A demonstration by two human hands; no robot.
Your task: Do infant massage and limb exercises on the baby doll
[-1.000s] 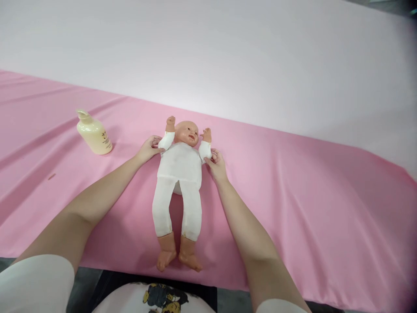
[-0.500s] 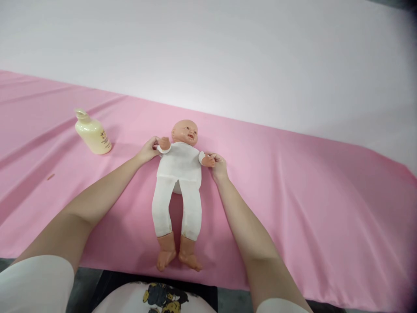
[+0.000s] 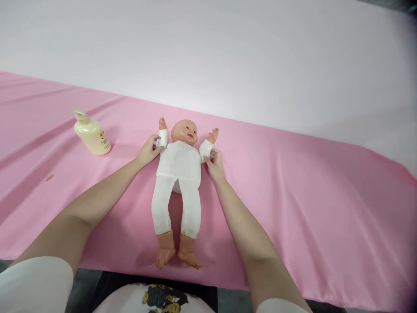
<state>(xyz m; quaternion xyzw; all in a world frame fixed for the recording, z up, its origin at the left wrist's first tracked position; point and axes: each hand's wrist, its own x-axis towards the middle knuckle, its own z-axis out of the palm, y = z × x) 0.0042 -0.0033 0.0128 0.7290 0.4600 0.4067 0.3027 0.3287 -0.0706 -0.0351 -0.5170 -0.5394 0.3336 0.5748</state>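
A baby doll (image 3: pixel 179 161) in white clothing lies on its back, head away from me and bare feet toward me. Both its arms point up beside its head. My left hand (image 3: pixel 150 149) is closed around the doll's sleeved arm on the left, thumb at the near side. On the other side, my right hand (image 3: pixel 215 164) pinches the doll's other arm near the elbow; part of its fingers is hidden behind the sleeve.
A pale yellow pump bottle (image 3: pixel 93 135) stands to the left of the doll. Nearer me lies a small orange-brown strip (image 3: pixel 49 178). Pink cloth (image 3: pixel 260 195) with folds covers the table, and a white surface (image 3: pixel 208 56) lies beyond it.
The doll's two forearms have swung from pointing toward me to pointing up beside its head. My hands have shifted slightly and hold the arms lower down. The bottle has not moved.
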